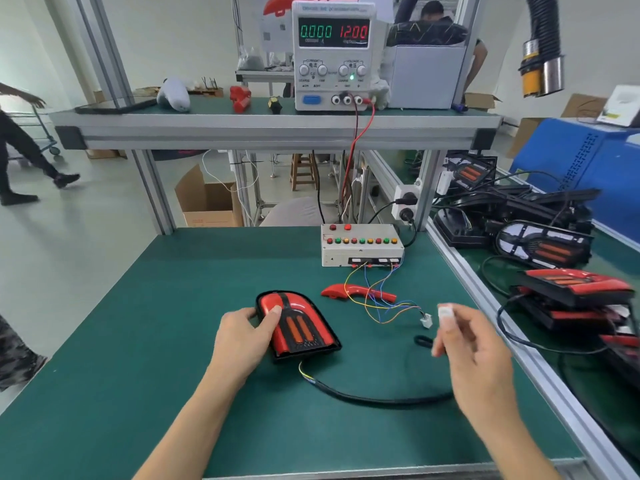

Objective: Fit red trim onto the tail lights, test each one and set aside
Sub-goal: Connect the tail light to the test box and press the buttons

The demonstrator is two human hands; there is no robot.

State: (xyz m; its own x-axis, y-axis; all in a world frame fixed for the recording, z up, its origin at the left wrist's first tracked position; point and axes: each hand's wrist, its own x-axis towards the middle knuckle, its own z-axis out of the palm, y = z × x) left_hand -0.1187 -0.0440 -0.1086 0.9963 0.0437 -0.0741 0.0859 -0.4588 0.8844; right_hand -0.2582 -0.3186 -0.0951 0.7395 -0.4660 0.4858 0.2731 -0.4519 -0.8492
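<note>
Your left hand [242, 336] curls over the glossy, arch-shaped tail light [298, 325] lying mid-mat, thumb on its red trim. It is one black housing with two orange ribbed bars between smooth red panels. Your right hand [467, 344], blurred, pinches the white plug [444, 314] of its black cable [374, 396] just beside the tester's white connector [426, 320]. One loose curved red trim piece [356, 292] lies before the button box [362, 245].
</note>
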